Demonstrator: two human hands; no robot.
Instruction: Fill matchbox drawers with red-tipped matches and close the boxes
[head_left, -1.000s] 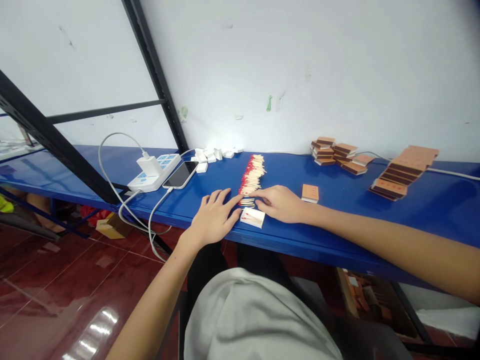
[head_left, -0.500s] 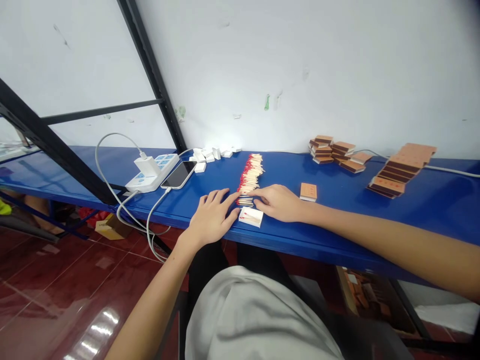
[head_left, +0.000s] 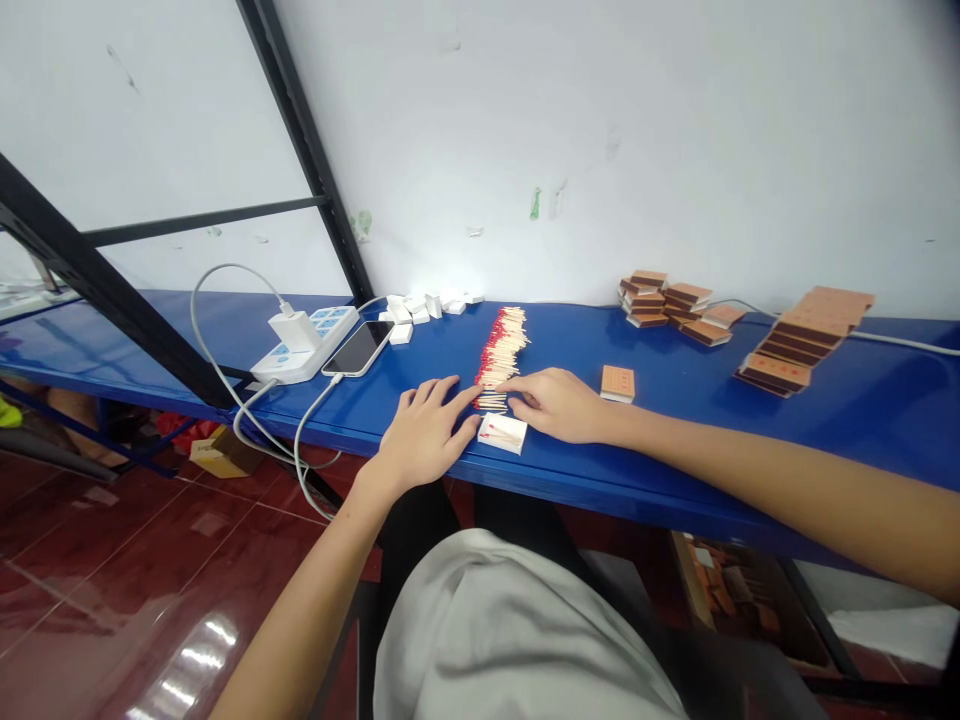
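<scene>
A long row of red-headed matches (head_left: 504,348) lies on the blue table, heads to the left. At the near end of the row, my left hand (head_left: 424,435) rests with its fingers apart, the index fingertip at the match heads. From the other side, my right hand (head_left: 559,405) reaches in, its index finger stretched out to the bare stick ends and its thumb close below. Just in front of both hands sits a white matchbox tray (head_left: 502,434) holding a few matches. An orange matchbox sleeve or box (head_left: 617,383) lies right of my right hand.
Stacks of orange matchboxes (head_left: 802,340) stand at the right, with more (head_left: 667,300) by the wall. White trays (head_left: 420,308) lie at the back left, near a phone (head_left: 358,349) and a power strip (head_left: 307,345) with cables. A box of matchboxes (head_left: 735,590) sits below the table.
</scene>
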